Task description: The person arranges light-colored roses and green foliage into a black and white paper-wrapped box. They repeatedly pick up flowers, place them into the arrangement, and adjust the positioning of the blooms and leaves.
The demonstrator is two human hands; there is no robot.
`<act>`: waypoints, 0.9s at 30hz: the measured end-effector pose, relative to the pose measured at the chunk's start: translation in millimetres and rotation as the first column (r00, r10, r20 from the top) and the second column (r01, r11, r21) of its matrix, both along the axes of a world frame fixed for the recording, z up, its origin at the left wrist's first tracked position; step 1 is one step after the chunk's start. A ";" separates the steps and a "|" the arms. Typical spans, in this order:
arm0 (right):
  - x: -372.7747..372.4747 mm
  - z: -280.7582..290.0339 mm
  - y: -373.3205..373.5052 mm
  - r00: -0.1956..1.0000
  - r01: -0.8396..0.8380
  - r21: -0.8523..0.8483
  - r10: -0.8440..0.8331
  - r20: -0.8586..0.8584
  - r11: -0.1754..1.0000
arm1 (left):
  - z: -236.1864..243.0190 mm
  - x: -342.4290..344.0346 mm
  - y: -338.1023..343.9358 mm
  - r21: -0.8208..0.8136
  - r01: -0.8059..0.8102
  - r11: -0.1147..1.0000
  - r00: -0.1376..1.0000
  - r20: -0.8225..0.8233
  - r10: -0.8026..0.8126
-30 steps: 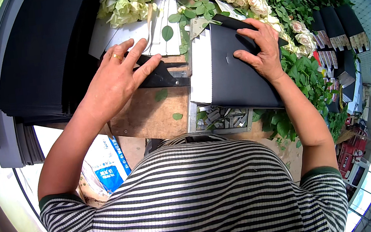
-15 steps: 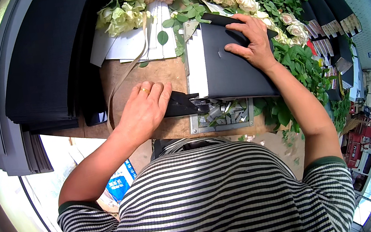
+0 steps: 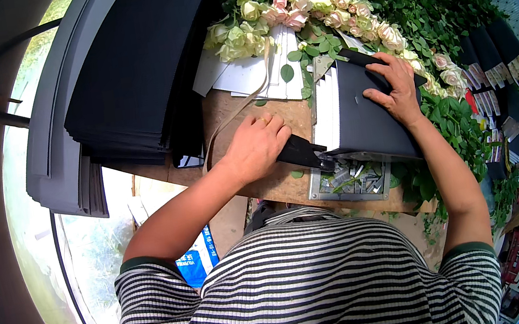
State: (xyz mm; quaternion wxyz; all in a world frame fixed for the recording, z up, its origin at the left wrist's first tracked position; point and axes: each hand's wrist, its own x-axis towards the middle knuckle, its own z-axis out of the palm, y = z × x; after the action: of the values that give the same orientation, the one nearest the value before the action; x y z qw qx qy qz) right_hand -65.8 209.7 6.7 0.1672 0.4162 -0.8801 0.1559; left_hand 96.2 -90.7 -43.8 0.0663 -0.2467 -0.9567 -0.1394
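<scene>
The left hand (image 3: 258, 145) clamps a black stapler (image 3: 299, 152) at a black wrap's (image 3: 370, 125) near left corner; the right hand (image 3: 397, 87) lies spread on the wrap.

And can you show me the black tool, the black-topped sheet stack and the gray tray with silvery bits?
Black tool (image 3: 298, 152): head view, on its dark body.
Black-topped sheet stack (image 3: 368, 112): head view, on its top face.
Gray tray (image 3: 350, 197): head view, on its near rim.

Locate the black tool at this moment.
Near the middle of the head view, the black tool is in the left hand, its tip by the dark board's lower-left corner, near the metal tray.
</scene>
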 end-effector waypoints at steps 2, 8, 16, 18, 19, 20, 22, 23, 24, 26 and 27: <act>2.0 0.4 -1.7 1.000 -0.006 0.013 0.006 -0.027 1.000 | 3.5 6.9 -13.1 -0.023 0.036 0.999 0.999 -0.034 -0.037; 0.4 -6.5 1.3 0.997 0.029 -0.061 -0.033 -0.074 0.998 | 40.3 12.5 -11.0 0.730 -0.529 0.433 0.803 0.595 -0.023; -4.2 -10.3 8.6 0.995 0.010 -0.319 -0.042 -0.096 0.948 | 47.8 -85.3 137.0 0.853 -0.513 0.097 0.793 0.514 -0.328; 3.4 5.8 13.5 0.994 0.100 -0.453 -0.108 0.009 0.886 | 50.4 -88.5 147.9 0.848 -0.518 0.114 0.803 0.528 -0.276; 11.9 21.9 17.6 0.967 0.144 -0.472 -0.022 0.255 0.870 | 47.3 -88.8 150.2 0.870 -0.462 0.173 0.838 0.492 -0.234; 21.1 33.5 20.2 0.871 0.184 -0.484 0.087 0.484 0.856 | 44.2 -88.9 151.4 0.881 -0.411 0.233 0.870 0.455 -0.187; 52.2 36.3 11.7 0.865 0.182 -0.369 0.030 0.501 0.912 | 50.4 -89.2 156.9 0.791 -0.273 0.548 0.922 0.378 -0.086; 53.2 31.3 14.4 0.853 0.162 -0.327 0.034 0.521 0.931 | 49.0 -91.2 163.4 0.793 -0.228 0.564 0.929 0.351 -0.118; 50.2 27.2 14.5 0.821 0.155 -0.350 0.077 0.566 0.924 | 47.3 -90.7 166.5 0.797 -0.185 0.575 0.937 0.320 -0.142; 35.2 -0.4 19.0 0.838 0.192 -0.532 0.145 0.526 0.825 | 52.6 -90.2 171.0 0.790 -0.182 0.586 0.878 0.399 -0.265; 28.8 5.7 27.8 0.714 0.195 -0.590 0.299 0.633 0.783 | 57.1 -88.6 166.8 0.743 -0.121 0.658 0.895 0.369 -0.252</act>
State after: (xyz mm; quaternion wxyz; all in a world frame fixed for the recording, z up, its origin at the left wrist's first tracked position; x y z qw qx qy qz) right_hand -37.0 237.5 12.4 -0.0552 0.2732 -0.7613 0.5854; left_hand 7.5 76.1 13.3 -0.0619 -0.1942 -0.7920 -0.5755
